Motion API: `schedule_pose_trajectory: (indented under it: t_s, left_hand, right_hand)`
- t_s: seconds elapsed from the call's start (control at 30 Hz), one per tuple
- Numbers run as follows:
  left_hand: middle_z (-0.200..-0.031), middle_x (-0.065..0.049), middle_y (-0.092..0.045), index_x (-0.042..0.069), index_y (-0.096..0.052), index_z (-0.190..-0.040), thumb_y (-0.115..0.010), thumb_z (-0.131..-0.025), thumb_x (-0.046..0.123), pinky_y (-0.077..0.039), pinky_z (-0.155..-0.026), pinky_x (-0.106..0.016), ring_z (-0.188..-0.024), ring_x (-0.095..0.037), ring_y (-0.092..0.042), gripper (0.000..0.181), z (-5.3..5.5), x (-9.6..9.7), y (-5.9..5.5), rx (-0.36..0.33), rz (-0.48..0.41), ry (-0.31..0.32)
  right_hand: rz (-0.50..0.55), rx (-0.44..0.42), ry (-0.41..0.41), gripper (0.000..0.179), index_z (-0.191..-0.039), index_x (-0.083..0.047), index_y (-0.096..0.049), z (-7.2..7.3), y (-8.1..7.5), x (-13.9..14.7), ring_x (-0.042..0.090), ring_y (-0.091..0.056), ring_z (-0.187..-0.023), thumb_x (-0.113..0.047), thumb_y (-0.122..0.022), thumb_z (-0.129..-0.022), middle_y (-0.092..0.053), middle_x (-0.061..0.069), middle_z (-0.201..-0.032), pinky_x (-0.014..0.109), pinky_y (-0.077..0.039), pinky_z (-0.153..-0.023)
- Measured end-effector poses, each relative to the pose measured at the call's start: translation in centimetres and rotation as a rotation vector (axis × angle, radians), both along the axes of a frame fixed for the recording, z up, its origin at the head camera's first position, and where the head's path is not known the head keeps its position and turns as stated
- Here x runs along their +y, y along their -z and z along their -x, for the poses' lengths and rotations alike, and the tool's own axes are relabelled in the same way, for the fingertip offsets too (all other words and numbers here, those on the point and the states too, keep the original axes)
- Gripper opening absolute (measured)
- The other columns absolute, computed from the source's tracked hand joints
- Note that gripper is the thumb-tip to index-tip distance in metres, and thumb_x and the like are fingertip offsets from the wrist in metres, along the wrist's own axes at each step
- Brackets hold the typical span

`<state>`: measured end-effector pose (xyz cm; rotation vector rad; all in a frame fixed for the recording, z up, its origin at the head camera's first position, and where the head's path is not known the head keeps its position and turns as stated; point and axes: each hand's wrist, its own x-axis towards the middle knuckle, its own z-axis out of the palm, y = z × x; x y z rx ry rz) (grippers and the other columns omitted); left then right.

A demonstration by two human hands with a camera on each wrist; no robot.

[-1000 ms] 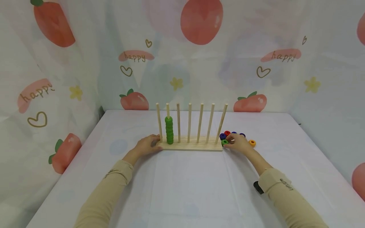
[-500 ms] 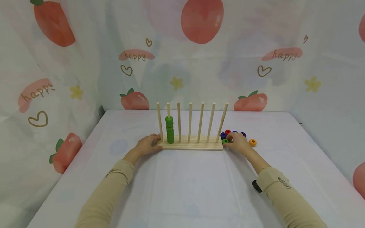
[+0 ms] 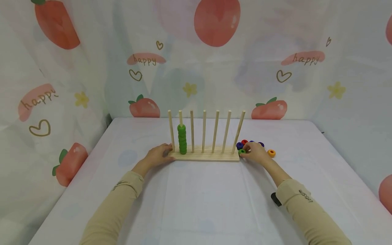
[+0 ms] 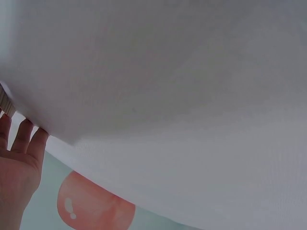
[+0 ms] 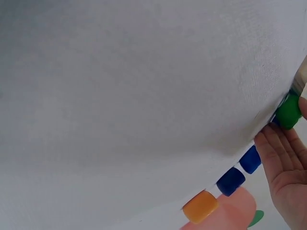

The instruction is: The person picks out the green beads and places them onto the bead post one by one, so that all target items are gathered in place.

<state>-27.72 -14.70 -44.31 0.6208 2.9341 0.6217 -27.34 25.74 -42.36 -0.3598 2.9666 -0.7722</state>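
Note:
A wooden peg rack [image 3: 205, 158] with several upright pegs stands on the white table. Green beads [image 3: 182, 140] are stacked on its second peg from the left; the other pegs are bare. My left hand [image 3: 157, 156] holds the left end of the base, thumb at the front. In the left wrist view its fingertips meet the edge of the wood [image 4: 5, 102]. Beside the rack's right end, my right hand [image 3: 255, 153] pinches a loose green bead [image 3: 242, 151] low at the table. The right wrist view shows this green bead [image 5: 289, 112] between thumb and fingers.
Behind the right hand lie a red bead [image 3: 244, 142] and several blue beads [image 3: 239, 146], partly hidden. An orange bead [image 3: 271, 153] sits to the right of the hand. A black object [image 3: 276, 199] shows at the right cuff. Printed cloth hangs behind the table.

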Motion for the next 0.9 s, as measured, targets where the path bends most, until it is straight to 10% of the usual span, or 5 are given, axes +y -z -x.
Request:
schedule_pose_trajectory:
  t_s: [0.9]
  left_hand:
    - [-0.138,-0.017,-0.050,0.003,-0.049,-0.136,-0.066,-0.087,0.037,-0.040,-0.103,-0.051,-0.126,-0.036,-0.048,0.062,0.10,-0.15,-0.09,-0.016,-0.011,0.011]
  right_hand:
    - [0.052,-0.044,-0.007,0.027,-0.094,0.007,-0.062,0.15,-0.30,0.50,0.037,-0.060,-0.095,-0.017,-0.069,-0.085,-0.066,0.022,-0.094,0.047,-0.052,-0.085]
